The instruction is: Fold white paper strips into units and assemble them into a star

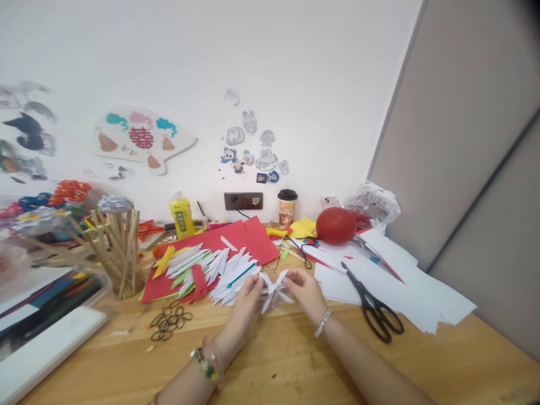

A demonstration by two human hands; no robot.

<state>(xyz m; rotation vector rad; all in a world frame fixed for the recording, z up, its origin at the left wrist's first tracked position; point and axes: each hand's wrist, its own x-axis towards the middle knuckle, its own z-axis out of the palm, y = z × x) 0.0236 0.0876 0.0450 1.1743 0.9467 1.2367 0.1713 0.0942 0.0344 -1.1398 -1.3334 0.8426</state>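
Observation:
Between my two hands is a white folded-paper piece (273, 288) with several pointed petals, held above the wooden table. My left hand (250, 295) pinches its left side, thumb and fingers closed on the paper. On the opposite side my right hand (304, 289) grips another petal between thumb and fingers. Just behind my left hand lies a heap of folded white paper strips (236, 275), with a few green, yellow and red ones among them. Black scissors (373, 306) rest on white sheets (396, 275) to the right of my right hand.
Black rubber bands (171, 320) lie at the left front. A holder of wooden sticks (122, 253) stands left. Behind are red paper (257, 236), a yellow-green bottle (182, 215), a lidded cup (287, 208) and a red balloon (336, 226). A grey panel (472, 140) borders the table's right.

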